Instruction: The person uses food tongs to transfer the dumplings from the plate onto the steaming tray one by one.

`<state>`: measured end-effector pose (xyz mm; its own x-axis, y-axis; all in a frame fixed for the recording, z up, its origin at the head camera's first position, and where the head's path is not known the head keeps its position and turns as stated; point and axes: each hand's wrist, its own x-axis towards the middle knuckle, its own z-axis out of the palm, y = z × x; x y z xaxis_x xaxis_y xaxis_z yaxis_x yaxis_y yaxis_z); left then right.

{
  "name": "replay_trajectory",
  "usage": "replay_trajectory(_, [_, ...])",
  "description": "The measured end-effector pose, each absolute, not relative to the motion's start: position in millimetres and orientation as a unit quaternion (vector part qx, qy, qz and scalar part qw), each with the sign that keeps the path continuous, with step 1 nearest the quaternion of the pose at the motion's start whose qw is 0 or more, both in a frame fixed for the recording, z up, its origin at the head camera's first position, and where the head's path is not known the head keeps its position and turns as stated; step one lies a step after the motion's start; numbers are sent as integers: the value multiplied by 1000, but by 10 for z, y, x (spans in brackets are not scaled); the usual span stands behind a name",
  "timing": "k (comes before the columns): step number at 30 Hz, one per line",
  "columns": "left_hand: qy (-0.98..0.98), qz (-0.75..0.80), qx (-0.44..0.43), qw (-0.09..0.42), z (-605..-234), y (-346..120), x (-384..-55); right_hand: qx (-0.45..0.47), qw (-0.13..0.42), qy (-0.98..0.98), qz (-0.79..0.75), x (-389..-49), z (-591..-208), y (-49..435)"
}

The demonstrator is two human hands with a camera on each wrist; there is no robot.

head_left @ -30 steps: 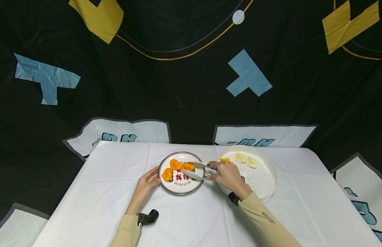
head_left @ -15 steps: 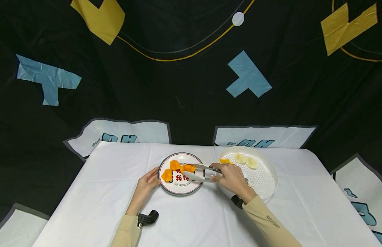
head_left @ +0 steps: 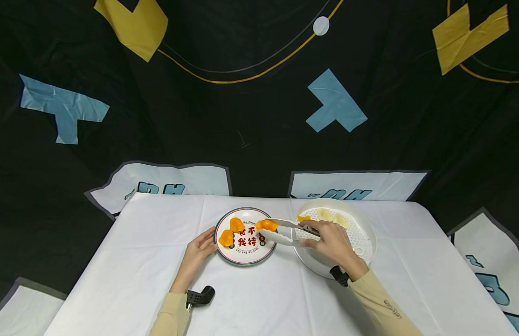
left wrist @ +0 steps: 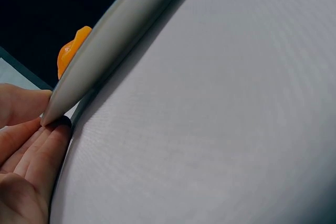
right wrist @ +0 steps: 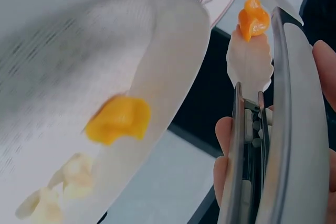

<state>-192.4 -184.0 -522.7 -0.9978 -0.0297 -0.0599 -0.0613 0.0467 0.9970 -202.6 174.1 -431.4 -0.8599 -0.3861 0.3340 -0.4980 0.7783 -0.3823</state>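
Observation:
My left hand [head_left: 199, 249] pinches the left rim of a round plate [head_left: 259, 255] with red characters; the left wrist view has the thumb [left wrist: 23, 104] above the rim and fingers beneath. Two glossy orange pieces, one farther back [head_left: 236, 225] and one nearer [head_left: 226, 238], lie on the plate's left half. Metal tongs with pale scalloped tips [right wrist: 299, 129] are gripped in my right hand [head_left: 332, 242]. Between the tips is a third orange piece [head_left: 266, 225], over the plate's right rim.
Right of the plate stands a round white tray [head_left: 370, 228] with a perforated floor. A yellow piece [head_left: 303, 218] and two pale pieces [head_left: 341, 220] lie toward its back. A white cloth [head_left: 259, 298] covers the table; a black curtain [head_left: 259, 121] hangs behind.
My right hand has drawn the tongs to the right, bringing the third orange piece away from the other two toward the plate's right rim. The left hand keeps its place on the plate.

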Motion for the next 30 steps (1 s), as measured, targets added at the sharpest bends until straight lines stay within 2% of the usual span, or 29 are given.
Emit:
replay_trajectory(15, [715,699,-17,11,-5219,-1845,-1903,197,146,-938,244,-1918,-4287,2199])
replay_trajectory(30, [713,701,-19,15,-5218,-1847,-1912,130,133,-951,246,-1750,-4287,2609])
